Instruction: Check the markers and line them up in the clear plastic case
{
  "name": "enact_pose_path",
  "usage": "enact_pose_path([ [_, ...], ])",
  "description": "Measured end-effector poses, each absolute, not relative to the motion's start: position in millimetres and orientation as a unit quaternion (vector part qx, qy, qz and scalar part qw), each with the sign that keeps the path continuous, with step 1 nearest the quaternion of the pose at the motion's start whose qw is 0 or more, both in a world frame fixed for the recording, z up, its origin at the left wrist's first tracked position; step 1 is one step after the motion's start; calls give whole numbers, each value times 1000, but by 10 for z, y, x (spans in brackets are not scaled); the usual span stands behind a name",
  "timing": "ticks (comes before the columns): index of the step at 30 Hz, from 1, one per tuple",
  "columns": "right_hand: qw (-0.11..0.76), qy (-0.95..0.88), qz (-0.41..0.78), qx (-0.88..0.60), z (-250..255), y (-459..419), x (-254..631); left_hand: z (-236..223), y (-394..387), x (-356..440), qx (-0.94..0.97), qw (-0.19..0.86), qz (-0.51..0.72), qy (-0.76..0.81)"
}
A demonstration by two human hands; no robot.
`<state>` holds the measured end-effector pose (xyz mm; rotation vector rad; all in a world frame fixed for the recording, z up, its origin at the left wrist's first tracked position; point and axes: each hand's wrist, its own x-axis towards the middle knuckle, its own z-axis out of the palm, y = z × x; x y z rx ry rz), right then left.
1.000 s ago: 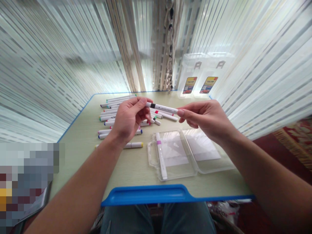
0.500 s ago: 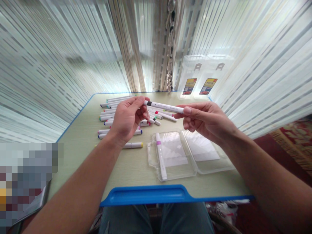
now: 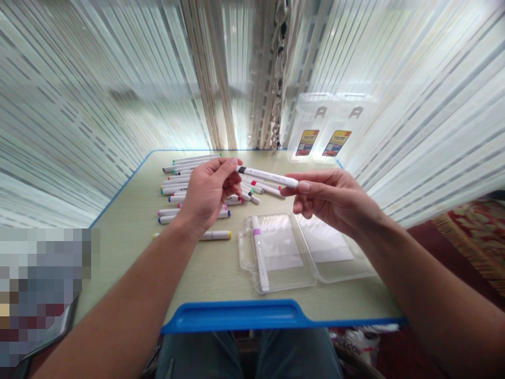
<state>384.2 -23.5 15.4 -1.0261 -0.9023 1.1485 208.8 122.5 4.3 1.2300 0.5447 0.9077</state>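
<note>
My left hand (image 3: 208,190) and right hand (image 3: 335,196) pinch a white black-banded marker (image 3: 270,176); the clear plastic case (image 3: 290,278) holds one white purple-banded marker (image 3: 259,258), other markers (image 3: 215,235) outside.

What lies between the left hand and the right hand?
In the head view, a black-banded white marker bridges the gap from left hand to right hand.

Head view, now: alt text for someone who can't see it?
Left hand and right hand hold a white marker with a black band between them above a pale blue-edged table. Nearer, a purple-banded white marker lies in an open clear plastic case; more white markers lie at left.
</note>
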Motion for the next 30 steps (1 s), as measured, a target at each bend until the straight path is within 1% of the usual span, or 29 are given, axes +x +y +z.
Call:
enact_pose_path([
  [7,608,-408,508,-453,141,-225,3853,25,1205,2115,571,662,421,243],
  [14,552,-433,523,-483,55,-197,3814,4,1087,2119,650,629,390,173],
  [19,546,-448,508,-492,0,-170,3780,17,986,2123,648,650,373,137],
  [24,544,-509,446,-497,-7,-185,3773,40,938,2122,635,665,377,110],
  [30,553,-576,302,-522,15,-219,3736,50,912,2116,660,640,386,76],
])
